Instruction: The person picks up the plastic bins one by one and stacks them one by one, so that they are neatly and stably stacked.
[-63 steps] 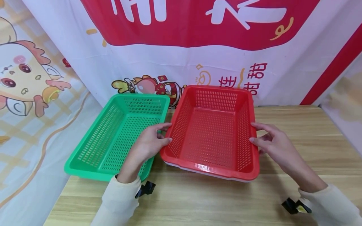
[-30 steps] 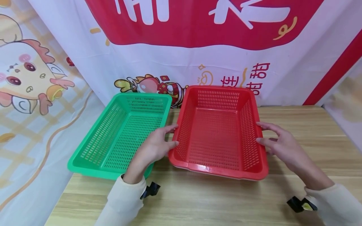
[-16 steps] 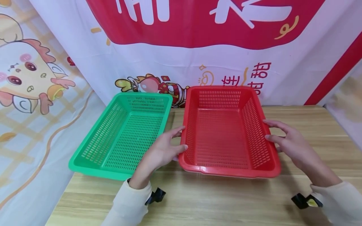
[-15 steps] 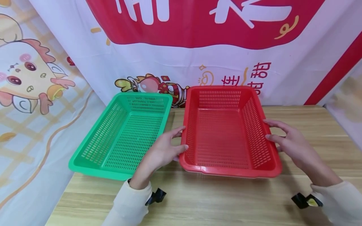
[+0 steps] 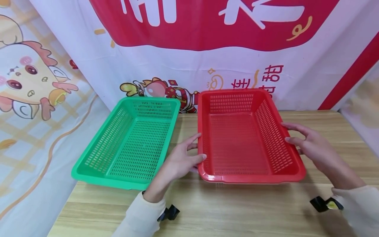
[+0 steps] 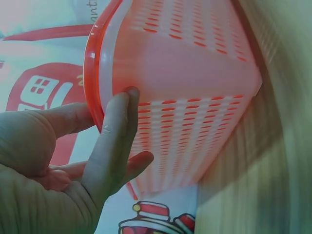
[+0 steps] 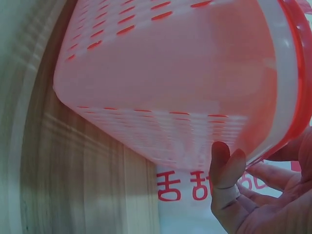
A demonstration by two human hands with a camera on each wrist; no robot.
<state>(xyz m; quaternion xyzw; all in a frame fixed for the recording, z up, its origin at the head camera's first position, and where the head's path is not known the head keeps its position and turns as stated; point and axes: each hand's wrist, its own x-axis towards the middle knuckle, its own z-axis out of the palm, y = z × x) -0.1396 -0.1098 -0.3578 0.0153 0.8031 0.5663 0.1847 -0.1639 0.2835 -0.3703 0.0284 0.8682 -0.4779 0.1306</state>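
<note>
In the head view, a red rectangular basket with slotted walls stands right of centre. The wrist views show a whitish basket nested around it, its pale rim just below the red one and its base right at the tabletop. My left hand holds the left side, thumb on the red rim and fingers beneath it against the pale wall. On the opposite side, my right hand grips the rim likewise, some fingertips hidden under it in the head view. Nothing lies inside the red basket.
A green slotted basket stands to the left, partly behind my left forearm. Both baskets are on a wood-grain table. A printed white and red cloth hangs along the back, and another patterned cloth covers the left side.
The red basket, with the pale one around it, has shifted right and turned slightly, widening the gap from the green basket. Both hands have moved along with it, keeping their hold.
</note>
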